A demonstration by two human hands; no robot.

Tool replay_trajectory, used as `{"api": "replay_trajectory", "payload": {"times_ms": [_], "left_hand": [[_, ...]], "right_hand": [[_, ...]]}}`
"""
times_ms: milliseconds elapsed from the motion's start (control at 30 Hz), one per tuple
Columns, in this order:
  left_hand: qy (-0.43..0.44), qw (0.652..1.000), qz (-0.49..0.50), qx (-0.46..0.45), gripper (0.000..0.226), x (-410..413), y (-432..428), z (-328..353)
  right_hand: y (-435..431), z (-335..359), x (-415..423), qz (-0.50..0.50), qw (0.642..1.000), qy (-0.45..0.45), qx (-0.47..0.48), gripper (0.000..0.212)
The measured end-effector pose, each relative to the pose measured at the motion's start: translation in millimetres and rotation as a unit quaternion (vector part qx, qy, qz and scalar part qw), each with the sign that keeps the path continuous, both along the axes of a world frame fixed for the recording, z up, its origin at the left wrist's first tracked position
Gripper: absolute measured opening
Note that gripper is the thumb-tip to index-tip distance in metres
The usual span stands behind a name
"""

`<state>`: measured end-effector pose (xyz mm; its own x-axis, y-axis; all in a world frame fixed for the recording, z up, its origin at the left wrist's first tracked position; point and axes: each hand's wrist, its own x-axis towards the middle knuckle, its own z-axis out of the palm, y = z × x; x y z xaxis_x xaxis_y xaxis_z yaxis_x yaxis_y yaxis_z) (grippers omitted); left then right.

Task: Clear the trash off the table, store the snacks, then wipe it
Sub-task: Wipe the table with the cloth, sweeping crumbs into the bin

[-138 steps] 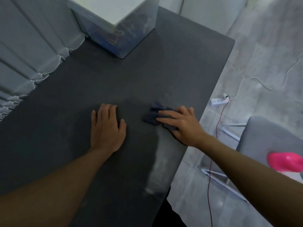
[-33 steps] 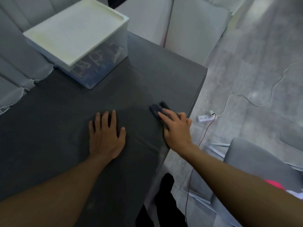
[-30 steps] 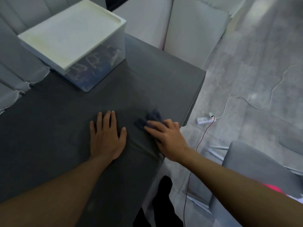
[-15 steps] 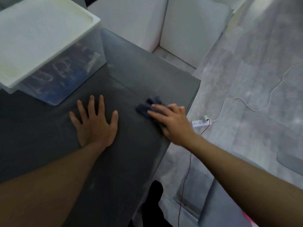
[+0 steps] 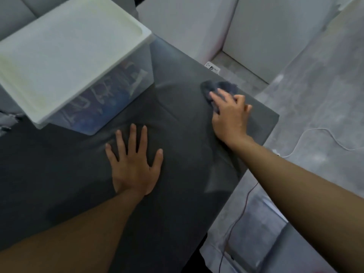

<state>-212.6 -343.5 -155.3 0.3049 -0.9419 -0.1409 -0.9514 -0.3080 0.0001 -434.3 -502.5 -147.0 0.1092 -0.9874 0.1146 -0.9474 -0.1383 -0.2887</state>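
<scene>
Dim, soft light — slight motion blur, wide-angle bending at edges.

Pale, dim room
White panels (image 5: 266, 36) stood past the far edge of the table (image 5: 177, 223); a white cable (image 5: 332, 134) trailed over the grey floor (image 5: 319, 91) off its right edge
</scene>
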Motion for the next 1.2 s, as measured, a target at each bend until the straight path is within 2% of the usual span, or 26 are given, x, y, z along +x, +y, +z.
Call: {"api": "replay_trajectory", "payload": {"times_ms": [33, 67, 133, 200, 233, 267, 367, 400, 433, 500, 567, 600, 667, 733, 800, 867, 933, 967, 1000, 1100, 1133, 1200], "left_hand": [[0.001, 1.000, -0.001, 0.000, 0.076, 0, 0, 1], [0.002, 1.000, -0.002, 0.001, 0.076, 0, -1, 2], [0.003, 1.000, 0.000, 0.005, 0.076, 0, -2, 3], [-0.002, 1.000, 0.001, 0.008, 0.077, 0, -2, 3], [-0.005, 1.000, 0.000, 0.010, 0.077, 1, -2, 3], [-0.006, 1.000, -0.001, 0.011, 0.076, 1, -2, 2], [-0.002, 1.000, -0.006, 0.008, 0.076, 3, -2, 0], [0.001, 1.000, -0.007, 0.006, 0.076, 3, -2, 0], [0.002, 1.000, -0.008, 0.005, 0.076, 4, -2, -1], [-0.002, 1.000, -0.009, 0.008, 0.077, 4, -3, -1], [-0.006, 1.000, -0.010, 0.010, 0.077, 4, -3, -1], [-0.007, 1.000, -0.011, 0.011, 0.077, 5, -3, -1], [-0.007, 1.000, -0.012, 0.013, 0.077, 5, -3, 0], [-0.007, 1.000, -0.016, 0.012, 0.077, 5, -3, 1], [-0.005, 1.000, -0.020, 0.007, 0.077, 6, -2, 1], [-0.004, 1.000, -0.022, 0.005, 0.077, 5, -2, 1], [-0.005, 1.000, -0.027, 0.001, 0.077, 6, -2, 1], [-0.006, 1.000, -0.030, -0.001, 0.076, 6, -1, 1], [-0.007, 0.999, -0.034, -0.003, 0.076, 6, -1, 1], [-0.006, 0.999, -0.039, -0.002, 0.076, 7, -2, 1], [-0.004, 0.999, -0.040, -0.001, 0.075, 7, -2, 1], [-0.006, 0.999, -0.040, 0.000, 0.076, 7, -2, 2]], "right_hand": [[-5, 2, 11, -0.048, 0.999, -0.017, 0.016, 0.044], [-5, 3, 23, -0.044, 0.998, -0.028, 0.018, 0.044], [7, 3, 43, 0.103, 0.994, -0.032, -0.012, 0.042], [16, 3, 48, 0.287, 0.958, -0.012, -0.027, 0.040], [9, 4, 47, 0.333, 0.943, 0.009, -0.023, 0.040], [-4, 4, 47, 0.333, 0.942, 0.024, -0.020, 0.040], [-47, 3, 58, 0.151, 0.988, 0.013, 0.008, 0.044], [-54, 3, 66, 0.100, 0.995, -0.007, 0.024, 0.046], [-55, 4, 73, 0.091, 0.995, -0.024, 0.030, 0.048], [-43, 5, 82, 0.192, 0.980, -0.039, 0.012, 0.046], [-30, 4, 74, 0.325, 0.945, -0.035, -0.005, 0.043], [-34, 3, 69, 0.351, 0.936, -0.029, -0.003, 0.043], [-59, 0, 68, 0.310, 0.950, -0.024, -0.005, 0.045], [-89, 0, 77, 0.191, 0.981, -0.028, 0.025, 0.046], [-108, 3, 93, 0.119, 0.991, -0.029, 0.051, 0.048], [-113, 4, 106, 0.202, 0.978, -0.017, 0.039, 0.050], [-118, 2, 107, 0.329, 0.943, -0.007, 0.049, 0.050], [-125, 2, 105, 0.346, 0.937, -0.007, 0.058, 0.049], [-133, 2, 104, 0.323, 0.944, -0.011, 0.059, 0.049], [-148, 3, 113, 0.179, 0.983, -0.002, 0.048, 0.049], [-147, 4, 119, 0.195, 0.980, 0.011, 0.048, 0.051], [-145, 6, 125, 0.324, 0.944, 0.028, 0.064, 0.056]]}}
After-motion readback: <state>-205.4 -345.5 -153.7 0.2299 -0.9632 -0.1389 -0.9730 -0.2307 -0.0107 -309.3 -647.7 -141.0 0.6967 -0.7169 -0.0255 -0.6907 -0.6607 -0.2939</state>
